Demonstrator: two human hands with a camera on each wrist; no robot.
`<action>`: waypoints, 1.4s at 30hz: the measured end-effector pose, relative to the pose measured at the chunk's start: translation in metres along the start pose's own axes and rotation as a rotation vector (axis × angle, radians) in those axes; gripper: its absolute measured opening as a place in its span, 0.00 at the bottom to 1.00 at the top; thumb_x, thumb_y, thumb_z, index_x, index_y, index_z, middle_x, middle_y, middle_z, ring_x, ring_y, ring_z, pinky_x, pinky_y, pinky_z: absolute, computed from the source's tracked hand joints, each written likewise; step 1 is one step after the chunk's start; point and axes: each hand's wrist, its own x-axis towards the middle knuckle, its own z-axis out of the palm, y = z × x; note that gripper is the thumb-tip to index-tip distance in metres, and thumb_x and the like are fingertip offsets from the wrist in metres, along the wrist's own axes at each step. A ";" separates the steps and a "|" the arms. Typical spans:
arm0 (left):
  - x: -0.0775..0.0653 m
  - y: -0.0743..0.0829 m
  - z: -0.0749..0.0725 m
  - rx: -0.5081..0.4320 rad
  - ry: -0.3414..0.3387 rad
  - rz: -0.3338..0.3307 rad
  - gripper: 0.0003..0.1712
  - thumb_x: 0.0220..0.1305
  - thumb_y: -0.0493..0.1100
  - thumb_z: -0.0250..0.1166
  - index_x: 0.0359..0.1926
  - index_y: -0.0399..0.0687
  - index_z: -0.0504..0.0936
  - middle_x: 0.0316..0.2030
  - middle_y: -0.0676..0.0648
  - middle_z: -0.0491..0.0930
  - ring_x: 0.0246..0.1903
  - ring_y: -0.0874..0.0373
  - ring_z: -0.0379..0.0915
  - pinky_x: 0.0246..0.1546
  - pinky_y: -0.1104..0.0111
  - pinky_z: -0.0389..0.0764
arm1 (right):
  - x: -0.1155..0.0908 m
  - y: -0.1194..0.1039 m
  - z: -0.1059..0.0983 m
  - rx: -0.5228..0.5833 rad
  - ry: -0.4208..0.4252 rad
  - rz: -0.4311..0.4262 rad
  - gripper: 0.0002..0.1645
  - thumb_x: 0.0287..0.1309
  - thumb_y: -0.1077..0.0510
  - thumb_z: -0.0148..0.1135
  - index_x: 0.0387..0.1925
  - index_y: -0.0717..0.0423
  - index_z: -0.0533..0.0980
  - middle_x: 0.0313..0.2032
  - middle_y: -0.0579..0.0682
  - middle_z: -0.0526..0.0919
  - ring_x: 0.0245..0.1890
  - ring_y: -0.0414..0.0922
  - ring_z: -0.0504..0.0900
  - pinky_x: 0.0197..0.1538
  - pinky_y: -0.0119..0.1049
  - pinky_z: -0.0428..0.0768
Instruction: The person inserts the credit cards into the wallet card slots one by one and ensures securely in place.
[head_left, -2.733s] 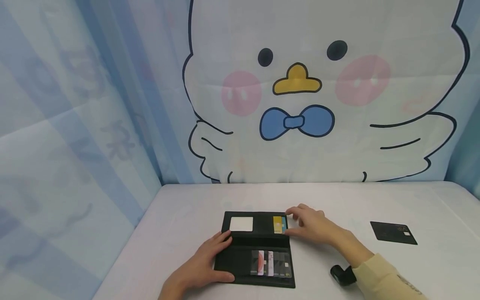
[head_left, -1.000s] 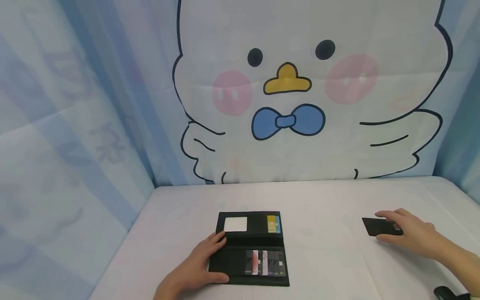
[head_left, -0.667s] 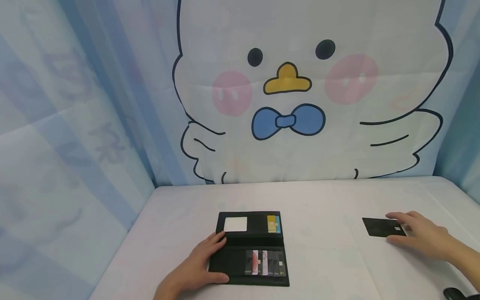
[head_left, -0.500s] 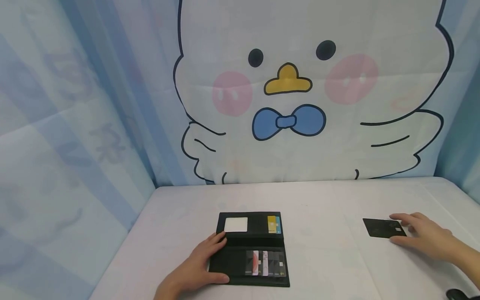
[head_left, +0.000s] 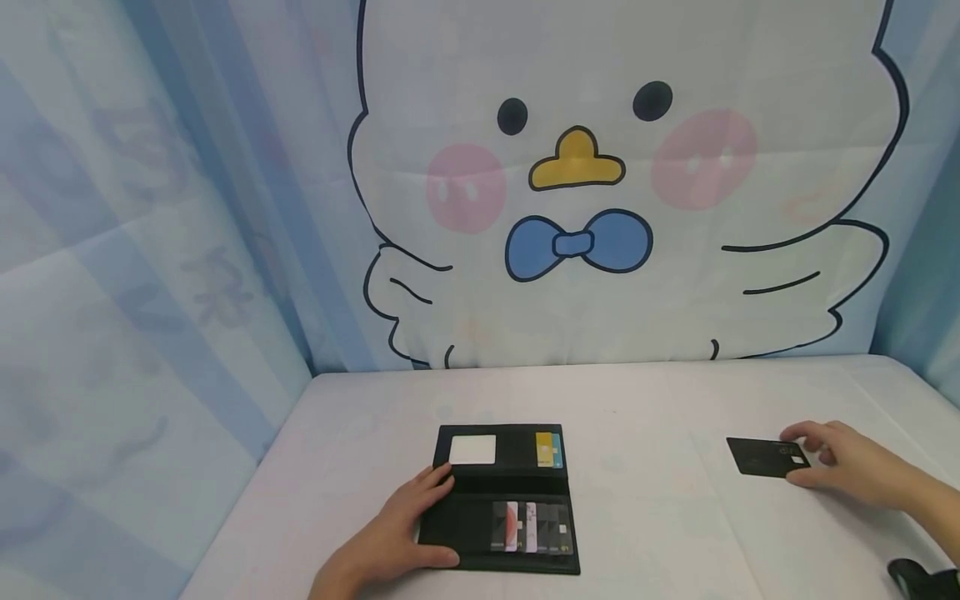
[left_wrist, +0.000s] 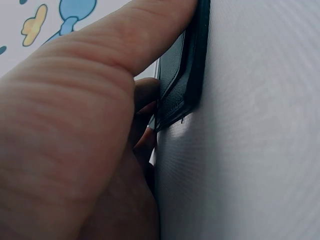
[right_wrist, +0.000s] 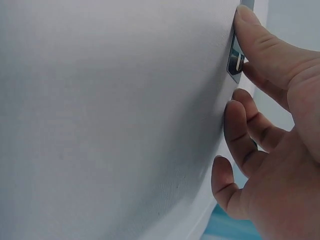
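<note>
A black card wallet (head_left: 480, 482) lies unfolded on the white table, with several cards (head_left: 531, 527) in its lower panel and a yellow card (head_left: 543, 450) in its upper one. My left hand (head_left: 393, 525) rests over the wallet's left edge, thumb on the lower panel and fingertips at the fold. Off to the right, a black card (head_left: 765, 457) with a small chip lies flat. My right hand (head_left: 847, 467) pinches its right end, the index finger at the far edge and the thumb (right_wrist: 260, 37) at the near edge. The other right fingers are curled.
A white cloth covers the table (head_left: 645, 517). Behind it hangs a curtain (head_left: 585, 317) with a cartoon bird, and another curtain (head_left: 172, 375) runs along the left. A black wrist device (head_left: 915, 579) sits at the right forearm.
My right hand has left the wallet for the black card, then slid right along it to its right end. The card stays almost in place, and my left hand stays on the wallet.
</note>
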 end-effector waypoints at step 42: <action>-0.001 0.002 0.000 0.007 -0.002 -0.003 0.53 0.54 0.60 0.76 0.75 0.42 0.65 0.78 0.47 0.53 0.76 0.38 0.41 0.68 0.33 0.49 | -0.013 -0.005 0.009 0.073 0.080 -0.044 0.47 0.57 0.50 0.75 0.60 0.80 0.61 0.47 0.73 0.76 0.42 0.56 0.80 0.42 0.51 0.80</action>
